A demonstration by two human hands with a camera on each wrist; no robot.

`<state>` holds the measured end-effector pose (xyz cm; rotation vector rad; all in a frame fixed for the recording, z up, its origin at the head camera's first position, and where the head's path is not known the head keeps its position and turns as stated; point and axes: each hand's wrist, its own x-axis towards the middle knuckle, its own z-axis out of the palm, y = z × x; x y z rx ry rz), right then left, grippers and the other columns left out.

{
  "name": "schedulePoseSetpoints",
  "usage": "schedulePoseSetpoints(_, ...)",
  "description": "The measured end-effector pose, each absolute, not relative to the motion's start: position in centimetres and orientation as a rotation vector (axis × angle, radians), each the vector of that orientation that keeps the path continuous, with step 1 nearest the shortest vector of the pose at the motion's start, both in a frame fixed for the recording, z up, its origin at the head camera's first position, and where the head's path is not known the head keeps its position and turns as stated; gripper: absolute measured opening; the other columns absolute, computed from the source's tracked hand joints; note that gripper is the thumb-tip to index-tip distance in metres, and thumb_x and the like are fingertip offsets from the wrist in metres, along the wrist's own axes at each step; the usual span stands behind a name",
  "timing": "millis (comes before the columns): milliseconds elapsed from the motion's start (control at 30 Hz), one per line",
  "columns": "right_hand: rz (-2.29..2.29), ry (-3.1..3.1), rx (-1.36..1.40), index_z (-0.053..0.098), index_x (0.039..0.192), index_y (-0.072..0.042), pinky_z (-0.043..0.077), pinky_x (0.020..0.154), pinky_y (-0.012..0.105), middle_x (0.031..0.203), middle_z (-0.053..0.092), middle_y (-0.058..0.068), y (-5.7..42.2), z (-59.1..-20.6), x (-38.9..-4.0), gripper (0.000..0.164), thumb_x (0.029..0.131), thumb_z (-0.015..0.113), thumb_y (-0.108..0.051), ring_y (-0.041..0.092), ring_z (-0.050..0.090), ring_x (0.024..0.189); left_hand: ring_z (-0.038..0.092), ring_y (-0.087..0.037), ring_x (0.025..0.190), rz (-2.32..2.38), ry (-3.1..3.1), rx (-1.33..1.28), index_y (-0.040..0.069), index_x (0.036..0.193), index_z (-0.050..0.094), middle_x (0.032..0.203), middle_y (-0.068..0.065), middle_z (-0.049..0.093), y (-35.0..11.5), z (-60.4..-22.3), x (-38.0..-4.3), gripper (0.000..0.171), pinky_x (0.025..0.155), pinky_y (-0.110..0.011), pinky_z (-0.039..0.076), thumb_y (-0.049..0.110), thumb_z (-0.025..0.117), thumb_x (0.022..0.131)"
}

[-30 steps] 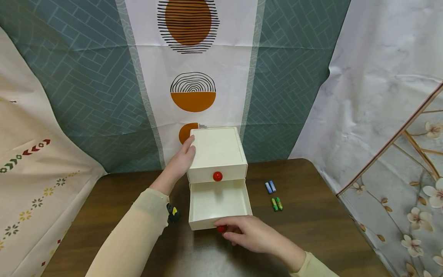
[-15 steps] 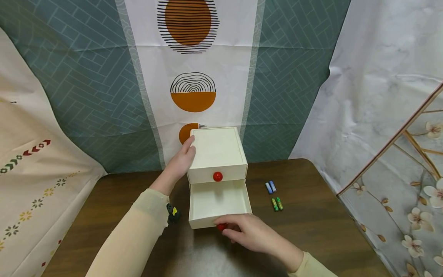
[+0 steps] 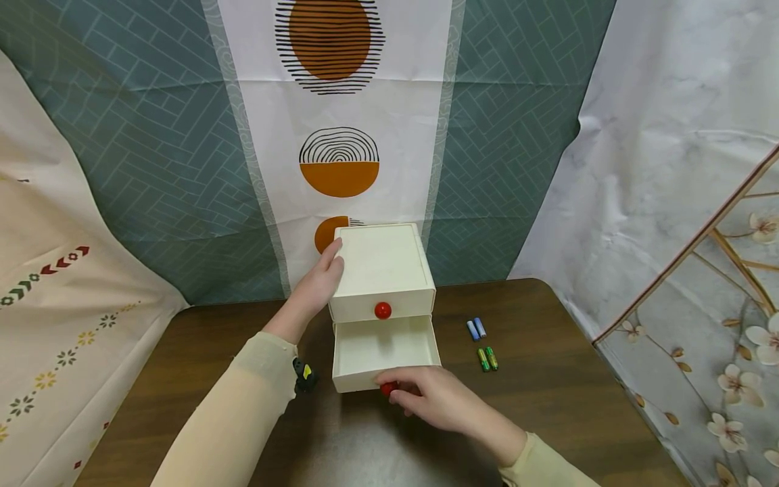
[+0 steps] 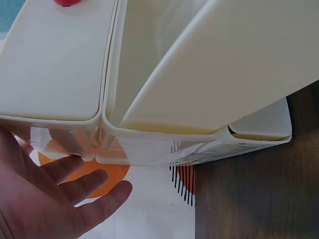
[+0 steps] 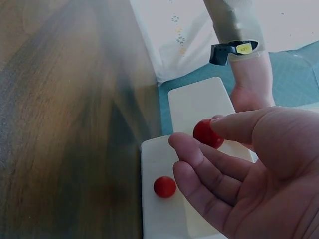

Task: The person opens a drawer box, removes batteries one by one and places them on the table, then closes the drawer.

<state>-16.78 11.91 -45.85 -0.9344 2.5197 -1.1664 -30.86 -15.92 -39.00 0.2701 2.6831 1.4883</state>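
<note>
From where I'm standing, the white drawer box (image 3: 383, 260) is sitting toward the back of the dark wooden table (image 3: 548, 412), and its open drawer (image 3: 355, 383) is jutting out below the upper front, facing the person. The right hand (image 3: 431, 399) is gripping that drawer's red knob (image 3: 388, 388) between forefinger and thumb, presumably because the rounded knob is giving a surer hold than the smooth panel around it. The left hand (image 3: 315, 284) is resting open at the box's left side near the top, its fingers extending along the wall rather than curling round it; I'm guessing it's bracing the body, since so light-looking a box could be shifting whenever its drawer is being worked. How hard it's pressing, I can't tell. The upper red knob (image 3: 383, 310) is sitting untouched on its closed front. A blue pair of batteries (image 3: 480, 328) and a green pair (image 3: 491, 358) are lying to the right, probably out of the drawer's path.
</note>
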Motion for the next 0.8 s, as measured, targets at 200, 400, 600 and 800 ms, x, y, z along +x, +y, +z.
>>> schedulePoseSetpoints(200,-1.169,2.536,-0.928,0.079,0.132,-0.024,0.057,0.073,0.026,0.098,0.077,-0.010,11.7,-45.9,-17.5,0.025,0.110,0.070,-0.015,0.008,0.072,0.071,0.013,-0.034,0.169,1.482,2.687,0.272,0.032,0.180,0.006,0.185,-0.003,0.009,-15.9,-38.9,-30.9,0.067,0.133,-0.062,0.013,0.051,0.025,0.119)
schedulePoseSetpoints(400,-1.164,2.563,-0.952,0.079,0.132,-0.022,0.056,0.073,0.026,0.098,0.077,-0.010,11.6,-45.9,-18.1,0.025,0.110,0.069,-0.015,0.013,0.074,0.071,0.013,-0.034,0.169,1.470,2.693,0.253,0.032,0.180,0.006,0.185,-0.003,0.009,-15.9,-38.8,-30.8,0.067,0.133,-0.062,0.012,0.051,0.025,0.119)
schedulePoseSetpoints(600,-1.167,2.570,-0.941,0.079,0.133,-0.020,0.057,0.071,0.028,0.098,0.076,-0.008,11.4,-45.7,-18.8,0.025,0.110,0.070,-0.014,0.012,0.073,0.071,0.014,-0.033,0.169,1.482,2.692,0.257,0.031,0.180,0.007,0.185,-0.003,0.009,-15.8,-38.8,-30.7,0.067,0.134,-0.061,0.013,0.050,0.026,0.119)
schedulePoseSetpoints(800,-1.160,2.588,-0.929,0.079,0.134,-0.020,0.057,0.072,0.028,0.098,0.076,-0.008,11.2,-45.5,-19.5,0.026,0.110,0.070,-0.013,0.003,0.069,0.068,0.016,-0.034,0.168,1.474,2.708,0.270,0.030,0.180,0.009,0.185,-0.003,0.012,-15.8,-38.7,-30.7,0.067,0.134,-0.060,0.014,0.050,0.027,0.119)
